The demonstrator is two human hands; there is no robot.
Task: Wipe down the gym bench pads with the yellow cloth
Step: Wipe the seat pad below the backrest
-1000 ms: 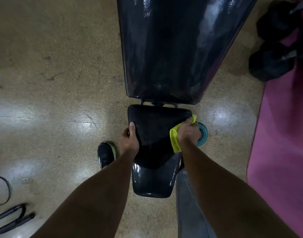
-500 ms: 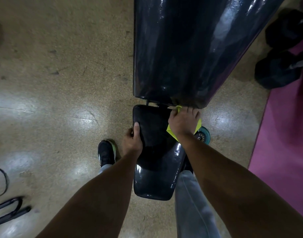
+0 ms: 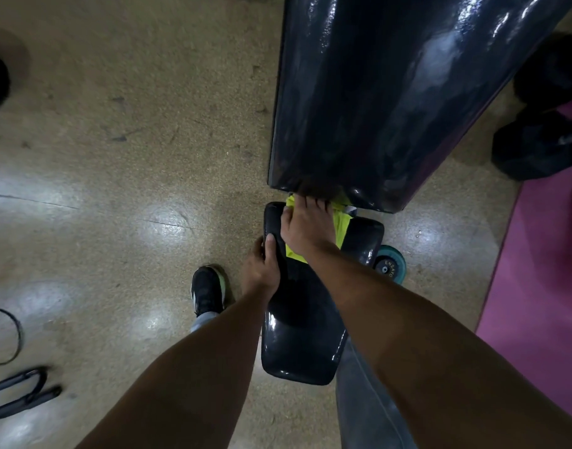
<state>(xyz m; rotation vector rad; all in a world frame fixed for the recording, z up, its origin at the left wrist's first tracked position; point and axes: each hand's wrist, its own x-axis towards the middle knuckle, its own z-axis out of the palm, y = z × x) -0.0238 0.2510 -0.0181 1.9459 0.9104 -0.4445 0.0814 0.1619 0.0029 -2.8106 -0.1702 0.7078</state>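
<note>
I count two black pads on the bench in front of me, the long back pad (image 3: pixel 391 102) and the short seat pad (image 3: pixel 305 322), with one yellow cloth (image 3: pixel 341 225) and one teal wheel (image 3: pixel 390 268) by the seat. Both of my hands are in view, my left hand (image 3: pixel 262 270) and my right hand (image 3: pixel 307 226), and one black shoe (image 3: pixel 207 291) shows on the floor. Off to the left I make out two black handles (image 3: pixel 22 392) and one cord (image 3: pixel 10 335), and on the right one pink mat (image 3: pixel 544 286) and two dark dumbbells (image 3: pixel 544 131).
</note>
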